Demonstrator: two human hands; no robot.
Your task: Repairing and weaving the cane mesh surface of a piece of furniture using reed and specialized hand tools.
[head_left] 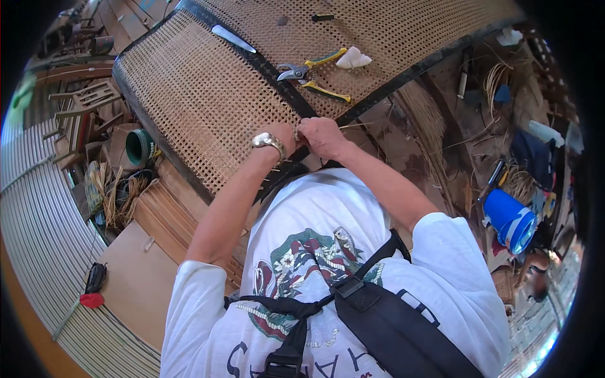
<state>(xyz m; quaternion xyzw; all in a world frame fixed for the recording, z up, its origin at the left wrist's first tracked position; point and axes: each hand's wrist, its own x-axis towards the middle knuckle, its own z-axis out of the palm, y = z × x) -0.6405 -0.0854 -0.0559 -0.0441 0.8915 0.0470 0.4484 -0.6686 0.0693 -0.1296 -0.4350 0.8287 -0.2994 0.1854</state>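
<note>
Two hands meet at the woven cane beside a dark frame bar

Just above the middle of the frame, the left hand (283,137) and the right hand (320,137) come together, fingertips close to each other, at the lower edge of a woven cane panel (195,88). The fingers of both are bent and drawn in narrow; whether a strand is pinched between them cannot be told, as the hands cover the spot. A silver wristwatch (269,144) circles the left wrist.

The panel fills the upper left of the frame, set in a black frame. A dark bar (268,70) divides it from a second cane panel (409,31) at the upper right. Across the bar and that second panel lie pruning shears (305,72) with yellow-and-dark handles spread apart. A crumpled white piece (354,58) lies just beside the upper handle, and a slim pale tool (234,38) rests along the bar farther up.

Loose cane strands (430,129) trail down right of centre. A blue bucket (509,220) lies tilted at the right; a green bucket (140,147) sits at the left.
</note>
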